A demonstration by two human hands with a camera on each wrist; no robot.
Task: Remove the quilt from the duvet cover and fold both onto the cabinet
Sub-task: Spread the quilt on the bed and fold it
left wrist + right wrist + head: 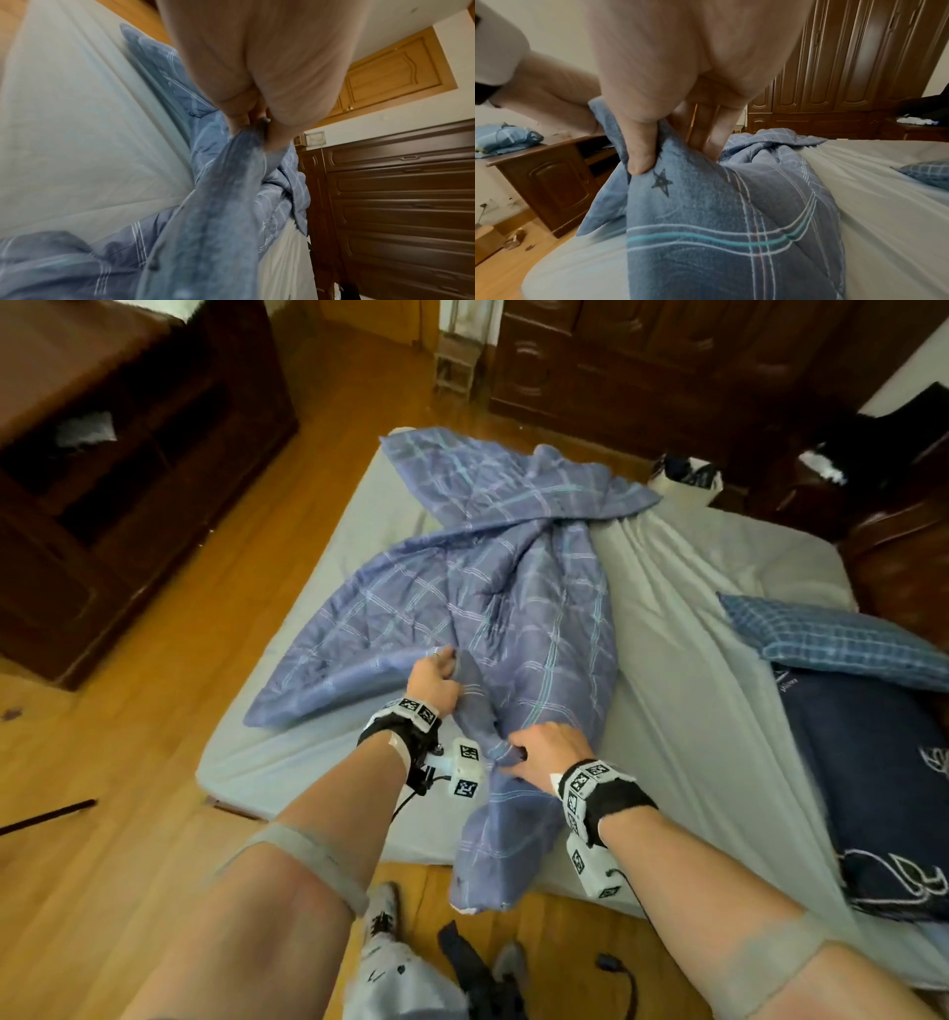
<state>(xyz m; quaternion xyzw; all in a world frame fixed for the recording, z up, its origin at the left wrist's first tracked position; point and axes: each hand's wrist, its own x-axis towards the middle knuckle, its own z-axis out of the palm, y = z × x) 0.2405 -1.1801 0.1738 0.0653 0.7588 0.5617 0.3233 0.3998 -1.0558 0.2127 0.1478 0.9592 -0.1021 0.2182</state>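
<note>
A blue plaid quilt [503, 588] lies crumpled across the grey-sheeted bed [693, 618], one end hanging over the near edge. My left hand [442, 666] grips a bunched edge of it, and the left wrist view shows the fingers [241, 119] pinching the quilt [231, 203]. My right hand [518, 755] holds the same edge nearer to me, with the thumb [641, 156] pressed into the quilt [718, 223]. A dark wooden cabinet [77, 377] stands left of the bed. In the right wrist view, a folded light-blue bundle [505, 138] sits on the cabinet [552, 172].
A blue checked pillow [842, 639] and dark navy bedding [883, 788] lie on the bed's right side. A dark wardrobe [667, 361] stands beyond the bed, with a small stool [457, 361] beside it. Wooden floor runs between bed and cabinet. A cable [616, 973] lies by my feet.
</note>
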